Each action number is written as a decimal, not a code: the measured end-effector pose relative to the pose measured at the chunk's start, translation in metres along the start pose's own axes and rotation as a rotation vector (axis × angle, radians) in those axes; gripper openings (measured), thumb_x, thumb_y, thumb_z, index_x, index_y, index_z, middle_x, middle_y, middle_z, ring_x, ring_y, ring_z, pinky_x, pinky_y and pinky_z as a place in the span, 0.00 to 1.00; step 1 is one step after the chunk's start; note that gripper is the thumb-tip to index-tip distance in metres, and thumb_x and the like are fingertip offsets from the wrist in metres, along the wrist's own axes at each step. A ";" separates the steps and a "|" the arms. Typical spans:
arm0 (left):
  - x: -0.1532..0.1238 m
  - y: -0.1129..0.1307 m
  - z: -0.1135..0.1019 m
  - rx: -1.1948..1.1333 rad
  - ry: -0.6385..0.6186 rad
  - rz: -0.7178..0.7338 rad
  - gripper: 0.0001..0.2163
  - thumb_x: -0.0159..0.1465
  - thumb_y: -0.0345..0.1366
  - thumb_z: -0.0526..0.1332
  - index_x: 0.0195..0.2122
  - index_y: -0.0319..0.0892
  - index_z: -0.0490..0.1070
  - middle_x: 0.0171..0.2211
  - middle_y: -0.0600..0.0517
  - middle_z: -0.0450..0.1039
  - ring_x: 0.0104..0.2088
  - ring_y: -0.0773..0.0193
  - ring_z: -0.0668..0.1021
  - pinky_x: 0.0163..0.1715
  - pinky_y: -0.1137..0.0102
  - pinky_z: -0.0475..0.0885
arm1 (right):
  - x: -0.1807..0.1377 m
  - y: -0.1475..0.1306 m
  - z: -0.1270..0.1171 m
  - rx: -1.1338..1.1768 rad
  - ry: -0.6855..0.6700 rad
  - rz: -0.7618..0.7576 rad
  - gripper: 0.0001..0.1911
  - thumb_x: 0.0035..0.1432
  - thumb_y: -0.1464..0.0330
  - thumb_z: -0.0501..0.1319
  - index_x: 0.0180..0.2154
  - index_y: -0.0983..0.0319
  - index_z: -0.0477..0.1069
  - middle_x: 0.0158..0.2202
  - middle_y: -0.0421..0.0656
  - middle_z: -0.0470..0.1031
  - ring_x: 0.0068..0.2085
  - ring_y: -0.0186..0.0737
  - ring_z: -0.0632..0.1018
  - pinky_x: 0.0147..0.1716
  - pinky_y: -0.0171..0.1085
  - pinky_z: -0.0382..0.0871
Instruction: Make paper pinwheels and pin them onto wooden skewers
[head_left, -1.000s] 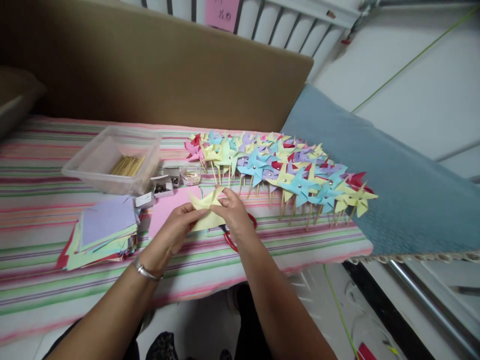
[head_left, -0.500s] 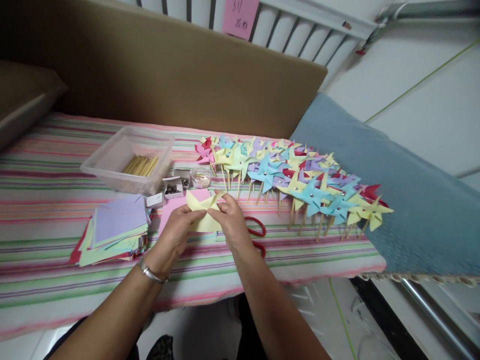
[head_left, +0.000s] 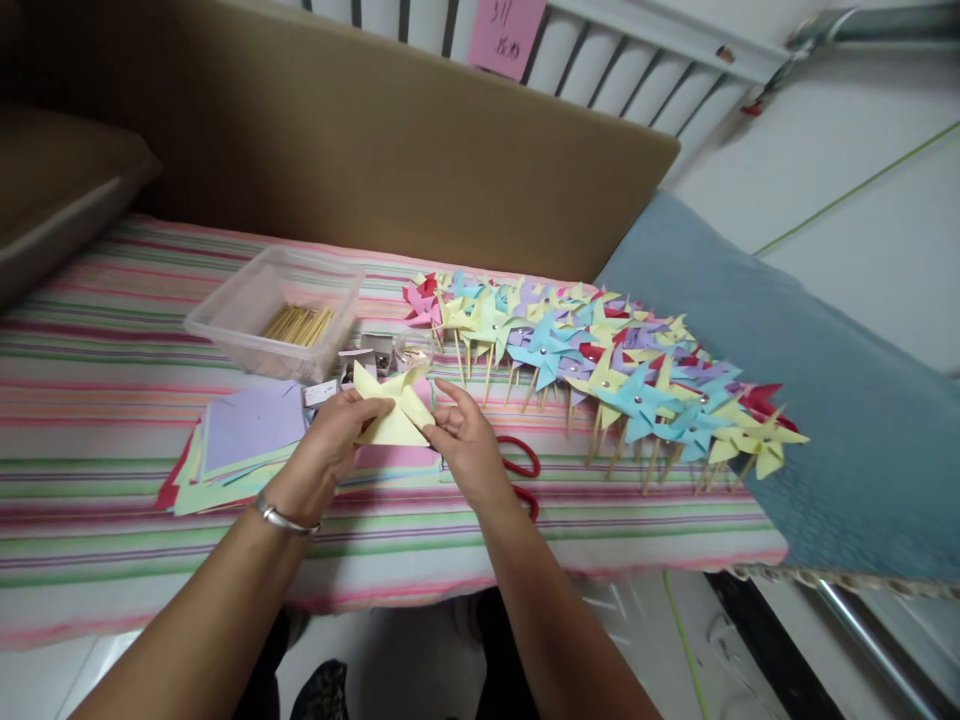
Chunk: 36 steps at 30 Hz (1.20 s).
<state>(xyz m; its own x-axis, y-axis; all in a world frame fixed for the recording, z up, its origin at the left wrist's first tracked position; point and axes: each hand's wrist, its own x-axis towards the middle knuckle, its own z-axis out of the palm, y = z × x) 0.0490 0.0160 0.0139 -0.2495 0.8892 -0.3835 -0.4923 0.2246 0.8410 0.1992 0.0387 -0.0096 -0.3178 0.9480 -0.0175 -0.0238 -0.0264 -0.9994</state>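
The fingers (head_left: 373,407) of the left hand (head_left: 330,445) are pinched on the left side of a yellow paper (head_left: 391,412), thumb on top. The fingers (head_left: 441,428) of the right hand (head_left: 471,445) grip its lower right corner. The yellow paper is folded with pointed flaps and is held just above the bench, a little left of the centre of the frame. A silver bracelet (head_left: 283,519) circles the left wrist. Under the hands lies a pink sheet (head_left: 394,458), and the red handles of scissors (head_left: 523,472) show just right of the right hand. To the left of the hands sits a loose stack of coloured paper squares (head_left: 241,440) with a purple one on top. Behind the hands are small open boxes (head_left: 361,360) and a small round clear tub (head_left: 413,349). Further back on the left stands a clear plastic box (head_left: 225,318) holding thin wooden sticks (head_left: 298,324). A long row of finished pinwheels (head_left: 600,368) on sticks, in yellow, blue, purple, pink and red, runs from the centre towards the right. A cloth (head_left: 112,400) with pink, green and purple stripes covers the bench. A blue mat (head_left: 840,400) lies at the right. A brown board (head_left: 375,150) stands across the back, and a pink note (head_left: 510,25) hangs at the top centre.
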 end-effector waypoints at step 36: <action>-0.001 -0.020 0.006 0.143 -0.097 -0.013 0.10 0.40 0.31 0.70 0.26 0.36 0.79 0.22 0.50 0.77 0.21 0.66 0.73 0.23 0.73 0.64 | -0.010 -0.010 -0.011 -0.695 0.059 -0.357 0.04 0.55 0.69 0.62 0.27 0.59 0.74 0.62 0.47 0.61 0.66 0.50 0.55 0.62 0.54 0.48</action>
<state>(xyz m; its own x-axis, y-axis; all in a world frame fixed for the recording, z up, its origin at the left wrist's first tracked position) 0.0641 0.0125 -0.0003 -0.1584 0.9187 -0.3617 -0.3698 0.2845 0.8845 0.2127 0.0332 0.0006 -0.3516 0.8774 0.3265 0.4902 0.4697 -0.7342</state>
